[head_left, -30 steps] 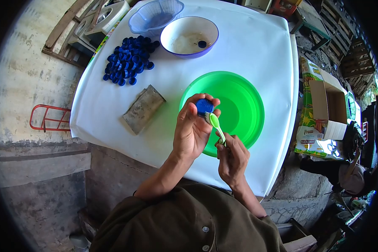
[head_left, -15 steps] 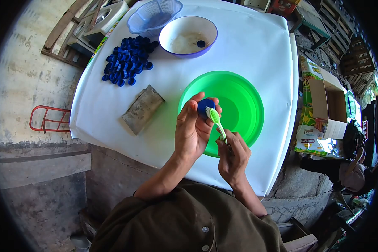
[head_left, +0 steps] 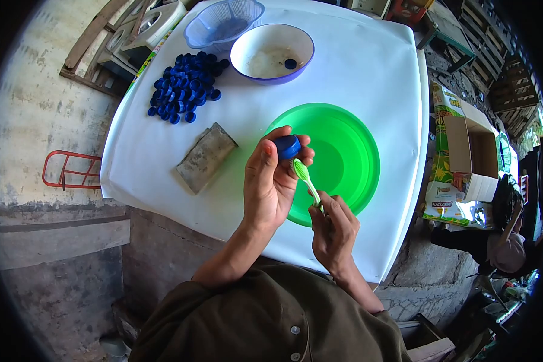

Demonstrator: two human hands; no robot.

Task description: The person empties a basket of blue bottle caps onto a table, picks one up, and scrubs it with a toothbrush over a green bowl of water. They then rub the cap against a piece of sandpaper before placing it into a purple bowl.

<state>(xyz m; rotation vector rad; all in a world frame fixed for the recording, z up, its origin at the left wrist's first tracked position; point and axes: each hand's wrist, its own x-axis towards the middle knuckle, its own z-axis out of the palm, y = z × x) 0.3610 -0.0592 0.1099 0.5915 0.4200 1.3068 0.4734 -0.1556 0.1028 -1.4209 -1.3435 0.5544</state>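
The blue cap (head_left: 288, 146) has turned in our fingers since a moment ago: the brush head that lay across it now sits just below it, and the left hand has tipped a little to the left.

Left to right, then. Our left hand (head_left: 270, 181) pinches that cap between thumb and fingertips, held up over the near left rim of the green basin (head_left: 350, 151). Our right hand (head_left: 333, 229) is closed round the handle of the green toothbrush (head_left: 306, 181), bristles up against the cap's lower edge.

How far along? We'd judge it early: a big pile of blue caps (head_left: 184, 87) waits at the far left, while only one cap (head_left: 290, 63) lies in the white bowl (head_left: 247, 45).

On the white worktop (head_left: 374, 72), a grey folded cloth (head_left: 205, 157) lies left of the basin, and a pale blue strainer basket (head_left: 223, 21) stands at the far edge beside the bowl. Around us: a rough concrete wall on the left, a red metal frame (head_left: 69, 172) leaning there, an open cardboard box (head_left: 470, 151) on the right.
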